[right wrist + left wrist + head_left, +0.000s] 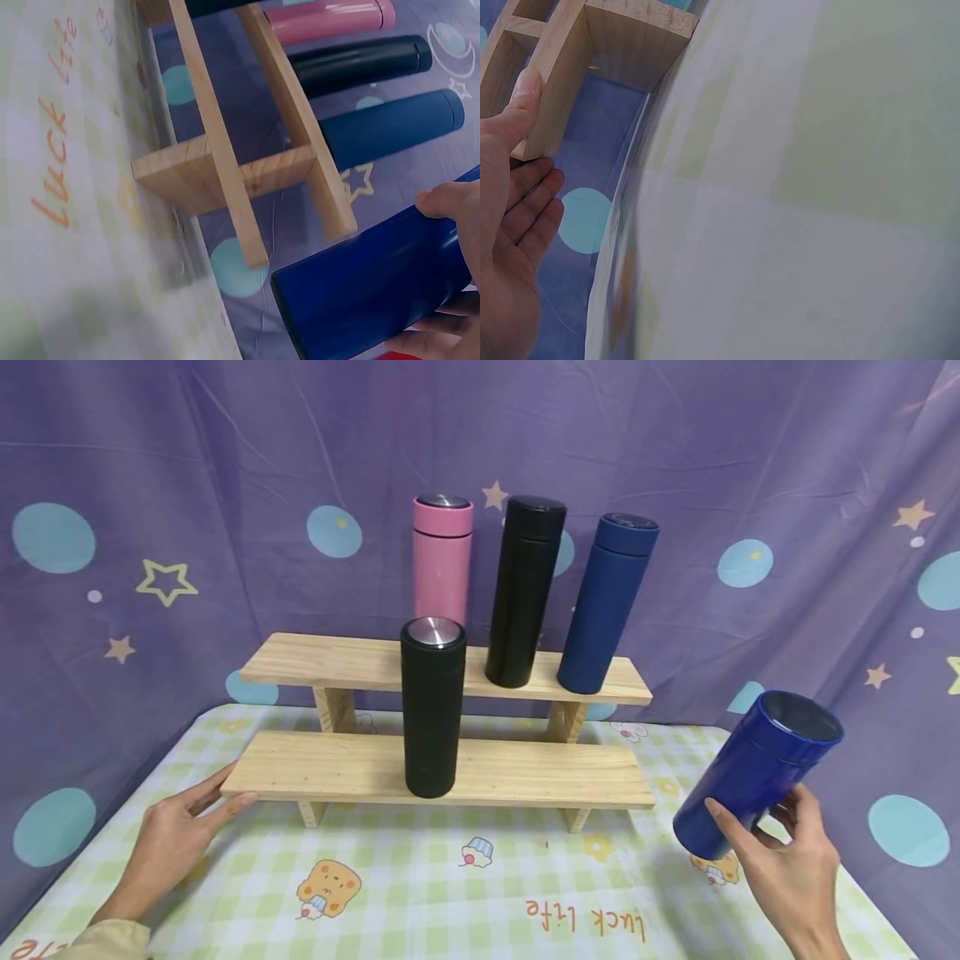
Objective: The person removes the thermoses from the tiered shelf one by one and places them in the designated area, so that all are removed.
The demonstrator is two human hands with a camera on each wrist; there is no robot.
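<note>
My right hand [787, 860] grips a glossy blue thermos bottle [750, 777] with a dark top, tilted and held off the table at the right of the shelf. The right wrist view shows the thumb [442, 201] along its side. At the left end of the lower board of a two-step wooden shelf [337, 768], my left hand [176, 831] holds the corner, thumb [525, 101] on the board's edge. A black bottle [432, 718] with a silver lid stands on the lower step. Pink [442, 568], black [525, 593] and matte blue [609, 606] bottles stand on the upper step.
A checked tablecloth [390, 893] printed with cartoon figures and lettering covers the table under the shelf. Behind it hangs a purple curtain [247, 510] with stars and pale blue spots.
</note>
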